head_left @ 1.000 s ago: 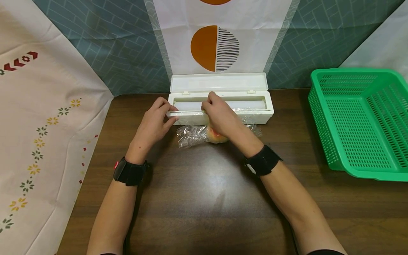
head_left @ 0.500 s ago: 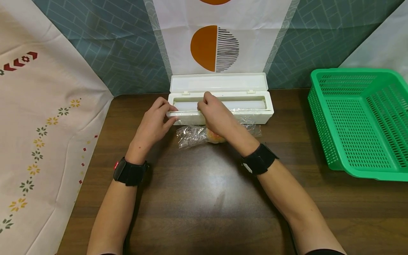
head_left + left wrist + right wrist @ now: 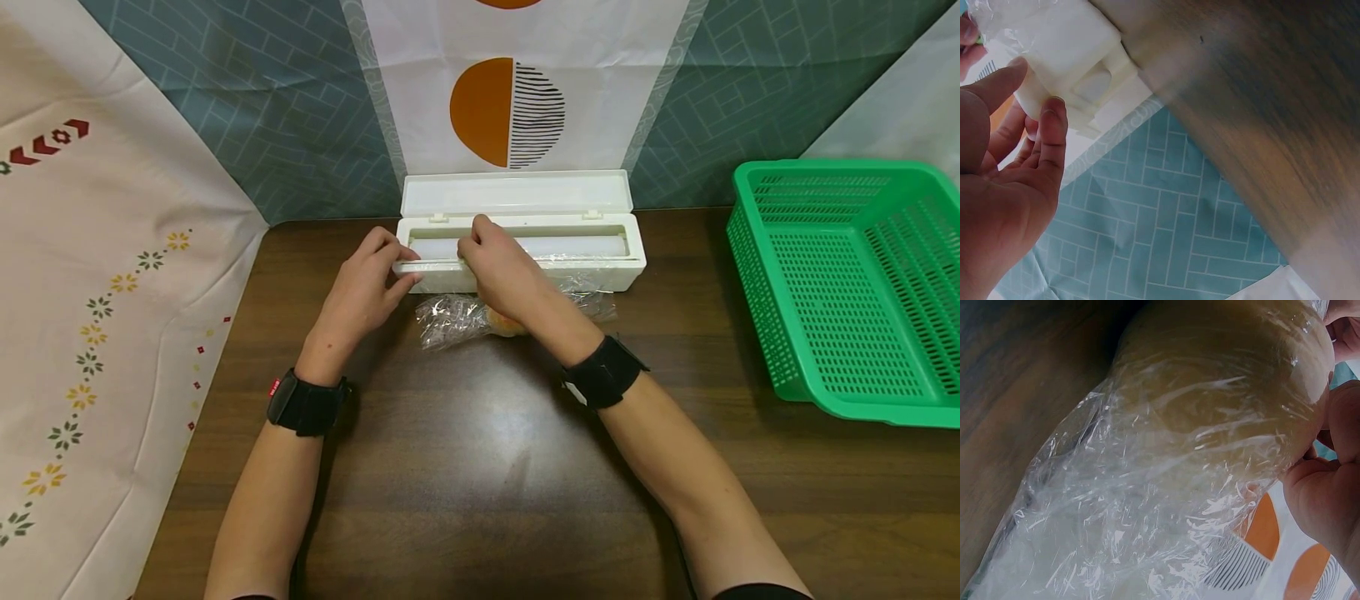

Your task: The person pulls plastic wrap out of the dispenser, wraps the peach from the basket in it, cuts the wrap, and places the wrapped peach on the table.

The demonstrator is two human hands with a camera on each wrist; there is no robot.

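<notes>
A white cling film dispenser [image 3: 442,282] stands at the table's back, its lid raised and a film roll [image 3: 577,247] inside. My left hand [image 3: 360,283] grips its left front corner between thumb and fingers. With curled fingers my right hand [image 3: 510,271] pinches a small slider on the front rail, mostly hidden; a green bit of the slider [image 3: 980,40] shows in the left wrist view. Cling film [image 3: 452,321] hangs from the rail around a round yellow-red fruit [image 3: 504,323], which lies before the dispenser, partly covered by my right wrist. The right wrist view shows the crinkled film close up.
A green plastic basket [image 3: 862,292] stands on the right of the brown wooden table [image 3: 465,467]. Behind the dispenser hangs a patterned cloth [image 3: 300,142], and a cream flowered cloth [image 3: 150,333] borders the left side.
My right hand has slid a little to the left along the dispenser's rail, covering more of the fruit. The left hand stays in place on the corner.
</notes>
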